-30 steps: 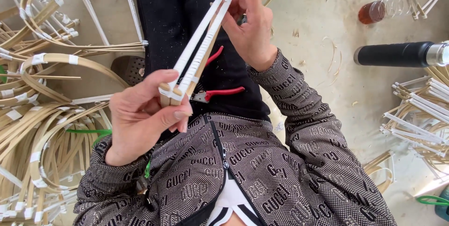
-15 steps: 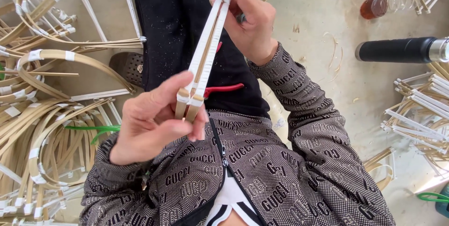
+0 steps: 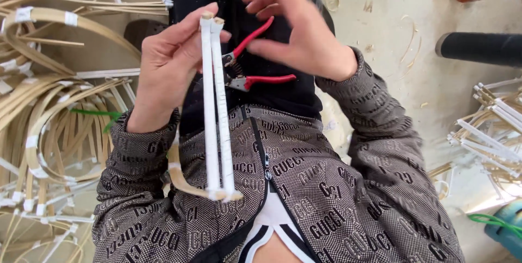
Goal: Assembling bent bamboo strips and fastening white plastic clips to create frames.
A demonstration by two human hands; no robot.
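Head view: left hand point(image 3: 166, 62) grips white-wrapped sticks point(image 3: 216, 105); right hand point(image 3: 296, 34) blurred.

Right hand point(image 3: 293, 34) motion-blurred, fingertips cut by the top edge, red-handled cutters point(image 3: 247, 64) half hidden behind wrapped sticks point(image 3: 215, 105) (blades unreadable), black cylinder point(image 3: 481, 49) cropped right

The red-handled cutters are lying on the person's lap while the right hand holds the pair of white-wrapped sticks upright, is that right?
Not quite. In the head view it is the left hand that holds the pair of white-wrapped sticks upright; the right hand is open above the red-handled cutters, which do lie on the lap.
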